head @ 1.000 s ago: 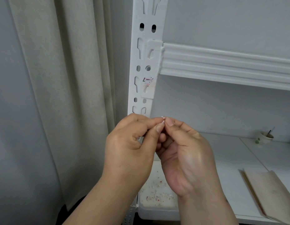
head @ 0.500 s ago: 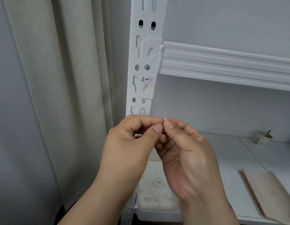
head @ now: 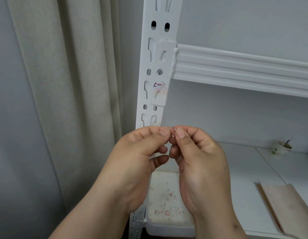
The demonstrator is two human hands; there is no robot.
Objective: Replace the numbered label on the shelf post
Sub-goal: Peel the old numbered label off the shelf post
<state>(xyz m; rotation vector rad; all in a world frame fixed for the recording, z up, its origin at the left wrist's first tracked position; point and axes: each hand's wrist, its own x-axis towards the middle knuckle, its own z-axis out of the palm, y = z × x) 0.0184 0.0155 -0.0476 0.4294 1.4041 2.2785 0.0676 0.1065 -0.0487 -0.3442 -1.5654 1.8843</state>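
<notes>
Both hands up in front of the white slotted metal shelf post [head: 155, 69], fingertips meeting just below its visible slots. Right hand [head: 199, 163]: thumb & forefinger curled in a pinch grip on a tiny white scrap of label [head: 175, 132], a bit of red on it. Left hand [head: 137, 157]: thumb & forefinger also curled, tips right at the same scrap, but can't tell if that grip actually has it. Higher on the post, on the beam's white end bracket, the torn remnant of the numbered label [head: 159, 87] w/ black & red marks, mostly scraped off. White ribbed shelf beam [head: 244, 66] runs right from there. Below the hands, on the white lower shelf [head: 244, 169], a white tray [head: 168, 226] speckled w/ red & white paper bits. Tan paper sheets [head: 287, 209] near right; small paper cup [head: 281, 149] far right. Beige curtain [head: 63, 83] left.
</notes>
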